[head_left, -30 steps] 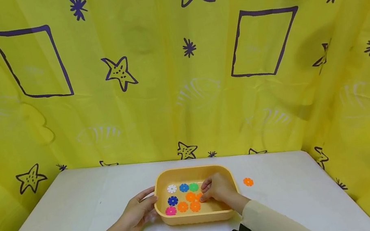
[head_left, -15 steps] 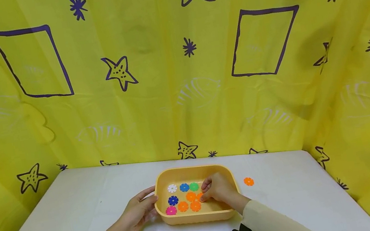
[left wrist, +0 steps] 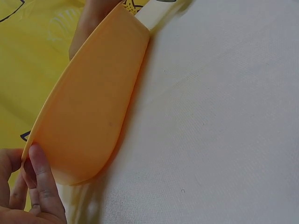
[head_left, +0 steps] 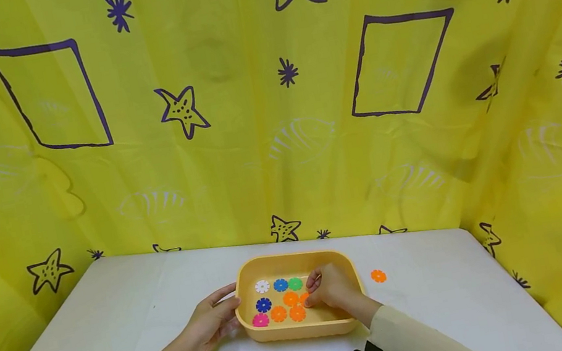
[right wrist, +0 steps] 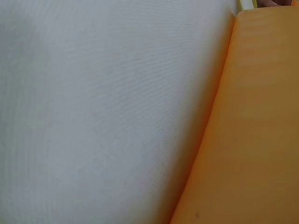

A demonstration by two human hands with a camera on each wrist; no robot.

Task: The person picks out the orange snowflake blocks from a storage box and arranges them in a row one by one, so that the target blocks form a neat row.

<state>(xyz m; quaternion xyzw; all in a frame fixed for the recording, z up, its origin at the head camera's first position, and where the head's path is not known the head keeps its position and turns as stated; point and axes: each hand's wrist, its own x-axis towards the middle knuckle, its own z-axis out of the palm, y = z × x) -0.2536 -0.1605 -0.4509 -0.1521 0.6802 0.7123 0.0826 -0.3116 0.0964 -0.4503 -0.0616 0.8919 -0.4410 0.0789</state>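
In the head view my left hand (head_left: pixel 209 322) grips the left rim of a yellow-orange plastic tray (head_left: pixel 308 332). The left wrist view shows the thumb against the outer wall of the tray (left wrist: pixel 93 107), fingers around the rim. My right hand (head_left: pixel 335 288) reaches inside, thumb and fingers at an orange snowflake disc (head_left: pixel 304 298) partly hidden by the thumb. Left of it lie flat notched discs: a white disc (head_left: pixel 262 287), a blue disc (head_left: pixel 280 285), a green disc (head_left: pixel 295 284), a dark blue disc (head_left: pixel 263 305), a pink disc (head_left: pixel 261 320) and several orange discs (head_left: pixel 278 314).
A single orange disc (head_left: pixel 378 275) lies on the white-covered table (head_left: pixel 449 296), right of the tray. A yellow patterned curtain (head_left: pixel 234 165) encloses the table at the back and sides. The right wrist view shows mostly tablecloth (right wrist: pixel 103 116) and the tray's outer wall (right wrist: pixel 252 121).
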